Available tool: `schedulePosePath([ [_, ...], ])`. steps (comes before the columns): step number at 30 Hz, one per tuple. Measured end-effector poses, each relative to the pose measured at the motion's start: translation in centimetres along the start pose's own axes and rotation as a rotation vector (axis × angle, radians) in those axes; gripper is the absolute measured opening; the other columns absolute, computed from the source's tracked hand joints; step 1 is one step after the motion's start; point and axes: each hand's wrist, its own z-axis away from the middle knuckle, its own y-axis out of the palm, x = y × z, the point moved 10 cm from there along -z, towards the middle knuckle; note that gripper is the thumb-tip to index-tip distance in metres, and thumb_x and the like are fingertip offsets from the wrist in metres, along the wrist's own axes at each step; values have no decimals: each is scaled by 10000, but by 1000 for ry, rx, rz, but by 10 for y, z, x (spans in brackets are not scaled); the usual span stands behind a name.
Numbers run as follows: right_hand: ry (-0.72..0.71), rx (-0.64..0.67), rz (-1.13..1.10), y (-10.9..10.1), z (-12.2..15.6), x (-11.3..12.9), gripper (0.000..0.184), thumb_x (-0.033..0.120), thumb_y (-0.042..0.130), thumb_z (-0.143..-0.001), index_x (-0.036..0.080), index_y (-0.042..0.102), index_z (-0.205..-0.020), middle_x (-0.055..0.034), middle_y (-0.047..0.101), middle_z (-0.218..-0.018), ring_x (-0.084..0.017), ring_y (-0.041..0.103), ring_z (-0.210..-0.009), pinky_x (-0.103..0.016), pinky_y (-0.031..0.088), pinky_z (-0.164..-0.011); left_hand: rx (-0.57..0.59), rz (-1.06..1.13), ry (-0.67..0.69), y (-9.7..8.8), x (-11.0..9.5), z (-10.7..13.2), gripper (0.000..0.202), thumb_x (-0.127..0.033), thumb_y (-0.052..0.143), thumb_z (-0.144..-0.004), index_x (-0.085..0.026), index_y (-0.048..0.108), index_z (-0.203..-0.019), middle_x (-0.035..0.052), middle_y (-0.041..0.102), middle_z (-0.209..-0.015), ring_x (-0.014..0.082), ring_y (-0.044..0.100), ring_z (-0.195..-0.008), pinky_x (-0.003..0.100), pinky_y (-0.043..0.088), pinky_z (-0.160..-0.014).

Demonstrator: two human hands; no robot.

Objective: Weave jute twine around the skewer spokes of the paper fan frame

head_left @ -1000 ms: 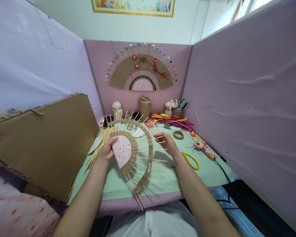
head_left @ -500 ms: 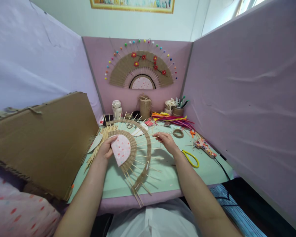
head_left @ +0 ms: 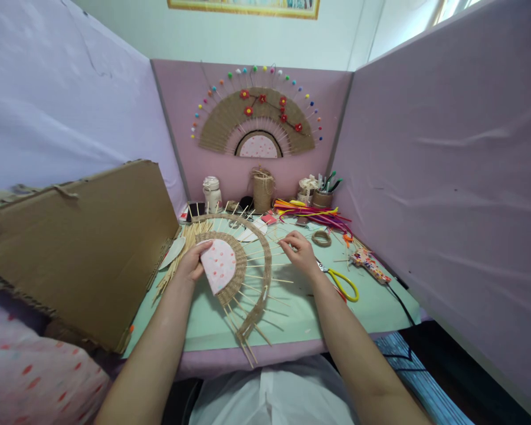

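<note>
A half-made fan [head_left: 248, 277] of thin wooden sticks wound with brown jute lies on the green table [head_left: 301, 321]. Its centre is a pink dotted half-disc [head_left: 219, 265]. My left hand [head_left: 190, 262] grips the left edge of that half-disc, thumb on top. My right hand [head_left: 298, 251] is at the fan's right side, fingers curled and pinched at the outer stick tips; what it pinches is too small to make out.
A large cardboard sheet [head_left: 71, 248] leans at the left. Loose sticks [head_left: 177, 260] lie by it. Yellow-handled scissors [head_left: 343, 283], a jute ring [head_left: 321, 238], coloured pipe cleaners [head_left: 312, 213], a twine spool [head_left: 262, 192], jars and a finished fan [head_left: 256, 124] on the back wall.
My right hand has shifted a little along the stick tips and curled tighter. The fan and my left hand have moved up slightly in view with the head's motion.
</note>
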Motion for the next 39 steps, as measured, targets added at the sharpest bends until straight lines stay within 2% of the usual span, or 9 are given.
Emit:
schedulePosePath([
  [10,85,-178,-138,-19,3,-3,238,382,494,-869,203,651,-871,-68,614,-892,-203,546,-854,-323,417,-756,-41,77,43,-3,-5,2,144,-15,532,-755,-92,652,-738,75,693,-657,155,658,-573,250,555,-609],
  [13,163,-226,-183,-22,5,-15,262,418,494,-856,203,637,-900,-60,597,-903,-182,528,-793,-307,410,-699,-51,98,69,-4,-9,2,157,-9,521,-758,-90,654,-732,76,697,-666,153,660,-585,257,562,-639],
  [18,261,-258,-321,-22,5,-32,334,462,453,-858,197,656,-844,-38,569,-769,-150,471,-659,-284,371,-592,-77,137,77,-8,-12,2,159,-15,509,-770,-75,656,-760,79,703,-681,151,667,-610,260,567,-677],
  [21,324,-189,-396,-12,5,-40,367,478,451,-852,202,691,-857,-28,562,-718,-140,447,-615,-273,347,-554,-65,147,73,-6,-11,2,159,-19,515,-763,-81,659,-785,80,707,-696,161,675,-631,270,567,-693],
  [24,409,3,-473,11,9,-44,395,503,474,-839,198,725,-816,-46,611,-775,-141,493,-661,-268,371,-591,-65,157,80,-5,-10,2,167,-21,514,-761,-96,659,-798,71,707,-689,162,677,-633,266,567,-689],
  [27,459,195,-540,34,15,-39,475,560,456,-837,187,746,-784,-73,639,-884,-150,531,-733,-273,398,-652,-63,161,72,-5,-8,1,180,-27,520,-755,-100,661,-840,65,706,-684,167,678,-629,284,569,-700],
  [30,448,287,-634,45,17,-29,588,649,404,-820,176,753,-815,-76,618,-826,-147,505,-687,-278,394,-627,-65,169,70,-5,-7,1,206,-33,537,-738,-100,660,-890,60,704,-685,184,686,-657,318,569,-734],
  [34,426,304,-695,46,15,-24,657,696,363,-805,166,740,-891,-69,584,-749,-155,470,-661,-287,378,-602,-66,177,99,-6,-11,0,207,-38,538,-734,-95,665,-888,66,708,-702,192,691,-696,315,567,-742],
  [39,415,179,-566,31,12,-38,492,570,424,-835,190,721,-930,-47,585,-736,-146,457,-649,-278,369,-595,-84,182,120,-10,-15,0,181,-27,532,-748,-97,666,-847,64,710,-700,165,679,-644,273,568,-689],
])
